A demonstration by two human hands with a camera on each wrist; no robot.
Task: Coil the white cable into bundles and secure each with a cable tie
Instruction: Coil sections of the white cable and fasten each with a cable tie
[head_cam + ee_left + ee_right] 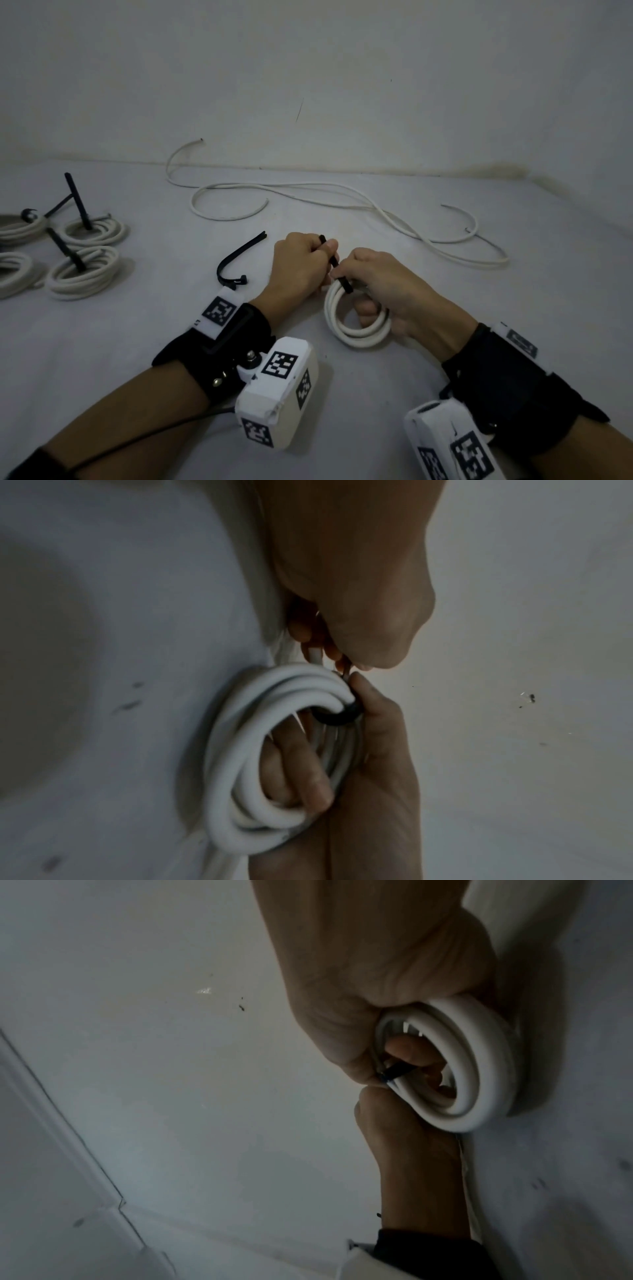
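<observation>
White covers nearly everything I see: a pale, matt table (342,394) runs back to a plain off-white wall (342,68), with a thin dark seam where the two meet, and the light is dim. A few small dark specks mark the surface in the wrist views. No boxes or trays show, so the nearest things to containers are the finished bundles (84,270) at the far left of the table, several white coils lying flat, each cinched by a black tie whose tail sticks up. Loose white cable (359,202) snakes across the back of the table near the wall, well apart from the hands. A spare black tie (233,265) lies bent on the table just beside my left wrist. At the centre, my right hand (394,291) is curled round the current coil (356,329), fingers passing through its middle and thumb pressing near the top, the coil's lower edge resting on the table. A black cable tie (337,265) is looped round the coil's strands at the top, and its tail rises toward my left hand (301,267), which pinches that tail between thumb and curled fingers. From the left wrist view the tie's loop (339,718) hugs the strands right against the right thumb.
</observation>
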